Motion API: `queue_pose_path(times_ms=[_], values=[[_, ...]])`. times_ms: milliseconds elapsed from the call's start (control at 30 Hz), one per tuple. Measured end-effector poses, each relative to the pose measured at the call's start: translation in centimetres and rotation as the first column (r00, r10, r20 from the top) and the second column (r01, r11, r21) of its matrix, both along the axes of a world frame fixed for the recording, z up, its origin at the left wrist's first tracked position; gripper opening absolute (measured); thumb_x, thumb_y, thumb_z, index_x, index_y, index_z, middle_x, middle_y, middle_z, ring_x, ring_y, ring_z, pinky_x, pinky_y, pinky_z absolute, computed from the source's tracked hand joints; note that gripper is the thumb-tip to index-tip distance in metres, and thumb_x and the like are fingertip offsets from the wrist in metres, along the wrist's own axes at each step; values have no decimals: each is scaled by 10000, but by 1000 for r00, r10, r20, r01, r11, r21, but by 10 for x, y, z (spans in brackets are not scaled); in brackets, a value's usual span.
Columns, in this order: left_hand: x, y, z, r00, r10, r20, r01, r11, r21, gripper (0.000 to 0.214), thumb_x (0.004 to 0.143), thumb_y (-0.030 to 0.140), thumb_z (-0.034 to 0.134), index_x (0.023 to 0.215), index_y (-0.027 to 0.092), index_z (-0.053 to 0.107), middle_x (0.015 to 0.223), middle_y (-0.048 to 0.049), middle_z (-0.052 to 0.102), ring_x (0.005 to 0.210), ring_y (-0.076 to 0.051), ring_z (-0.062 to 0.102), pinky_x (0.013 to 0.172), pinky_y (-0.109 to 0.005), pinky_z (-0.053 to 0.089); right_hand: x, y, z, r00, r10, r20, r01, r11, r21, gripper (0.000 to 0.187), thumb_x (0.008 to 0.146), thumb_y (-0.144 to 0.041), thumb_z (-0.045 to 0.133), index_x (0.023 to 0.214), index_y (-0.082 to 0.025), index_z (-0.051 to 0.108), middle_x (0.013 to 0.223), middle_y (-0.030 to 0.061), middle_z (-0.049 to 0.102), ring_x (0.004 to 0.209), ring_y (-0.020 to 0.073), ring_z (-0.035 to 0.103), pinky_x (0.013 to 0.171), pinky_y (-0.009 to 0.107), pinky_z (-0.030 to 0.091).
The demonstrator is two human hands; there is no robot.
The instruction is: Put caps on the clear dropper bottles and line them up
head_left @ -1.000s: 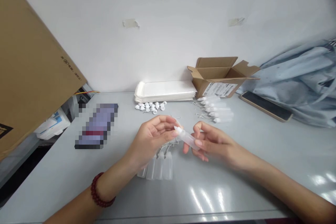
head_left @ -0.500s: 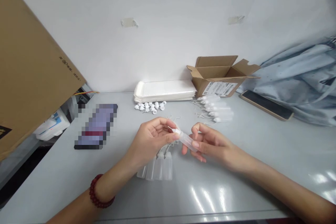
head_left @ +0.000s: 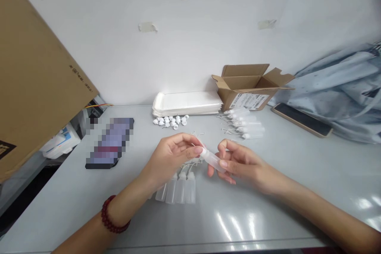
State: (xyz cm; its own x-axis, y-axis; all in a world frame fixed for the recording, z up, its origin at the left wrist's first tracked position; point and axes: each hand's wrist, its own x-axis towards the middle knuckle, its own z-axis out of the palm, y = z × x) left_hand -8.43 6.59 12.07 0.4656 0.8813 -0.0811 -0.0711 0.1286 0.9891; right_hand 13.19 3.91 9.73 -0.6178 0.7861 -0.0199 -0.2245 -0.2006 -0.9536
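Between my hands is a small translucent plastic dropper bottle, tilted with its white cap up to the left. My left hand pinches the cap end between thumb and fingers, partly hiding it. Lower down, my right hand grips the bottle's body with thumb and fingers. Below my left hand, several similar bottles lie side by side, thin strings at their necks. Behind my hands sits a cluster of loose white caps. Farther right, several capped bottles lie in a row.
A stack of white envelopes lies against the wall beside an open cardboard box. One phone rests at the right near blue-grey cloth; a blurred-out device lies left. A large cardboard sheet leans at far left.
My left thumb and fingers have shifted slightly on the cap end, and the white cap now sits flush against the bottle's neck. My right hand keeps its hold.
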Motion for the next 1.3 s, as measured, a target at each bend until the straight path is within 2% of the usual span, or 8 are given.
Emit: queue_pose_path(times_ms=[133, 433, 567, 733, 900, 1067, 1167, 1300], values=[[-1, 1, 2, 995, -47, -93, 47, 999, 7, 162, 823, 298, 669, 831, 136, 667, 704, 2, 628, 685, -109, 581, 684, -243, 477, 0, -1, 0, 1000, -1, 1, 1, 1000, -4, 166, 944, -243, 531, 879, -205, 383, 915, 68, 682, 595, 69, 486, 559, 214, 352], [-6, 1, 4, 989, -78, -129, 99, 980, 170, 97, 828, 235, 652, 856, 149, 687, 955, -40, 631, 894, -154, 582, 779, -262, 456, -1, 0, -4, 1000, 9, 18, -8, 1000, -19, 187, 941, -260, 539, 868, -203, 377, 912, 74, 681, 569, 64, 462, 552, 218, 337], [-5, 1, 2, 968, -67, -241, 94, 990, 102, 199, 865, 326, 602, 946, 154, 662, 888, -34, 638, 820, -152, 580, 722, -270, 457, -2, 0, -3, 1000, -1, 28, 1, 1000, -5, 189, 942, -256, 535, 856, -200, 376, 901, 71, 680, 568, 62, 458, 549, 217, 333], [-3, 0, 2, 946, -116, -301, 159, 979, 124, 251, 904, 353, 534, 882, 135, 657, 771, -21, 624, 745, -137, 575, 700, -260, 457, -1, 0, 0, 999, -10, 32, 11, 1000, -22, 179, 940, -241, 534, 854, -198, 384, 892, 64, 674, 579, 65, 473, 542, 214, 337], [-6, -3, 4, 927, -82, -366, 181, 953, 244, 212, 916, 334, 522, 1017, 187, 637, 914, -16, 631, 777, -128, 557, 684, -244, 433, -2, 1, 1, 1000, -19, 10, 20, 998, -56, 204, 925, -231, 559, 837, -197, 378, 854, 58, 675, 558, 61, 456, 535, 211, 314], [-8, -2, 6, 923, -107, -369, 247, 902, 355, 199, 920, 273, 506, 1066, 211, 626, 1013, -23, 622, 883, -149, 565, 774, -264, 439, -2, 1, 2, 1000, -4, -15, 2, 992, -122, 221, 918, -250, 569, 830, -198, 373, 847, 71, 687, 523, 56, 439, 527, 214, 290], [-7, -3, 5, 924, -87, -373, 216, 922, 320, 243, 899, 332, 544, 1090, 211, 632, 1064, -34, 629, 905, -163, 575, 807, -281, 451, -3, 1, 4, 1000, -1, -12, 0, 991, -136, 238, 906, -273, 586, 828, -199, 374, 847, 72, 689, 516, 57, 436, 527, 215, 289], [-4, -4, 2, 898, -18, -440, 139, 960, 243, 281, 875, 438, 557, 938, 185, 662, 877, -21, 641, 735, -146, 557, 635, -253, 434, -2, 1, 4, 1000, -3, -4, 2, 991, -136, 251, 895, -293, 602, 822, -201, 380, 845, 63, 686, 519, 60, 442, 529, 217, 289]])
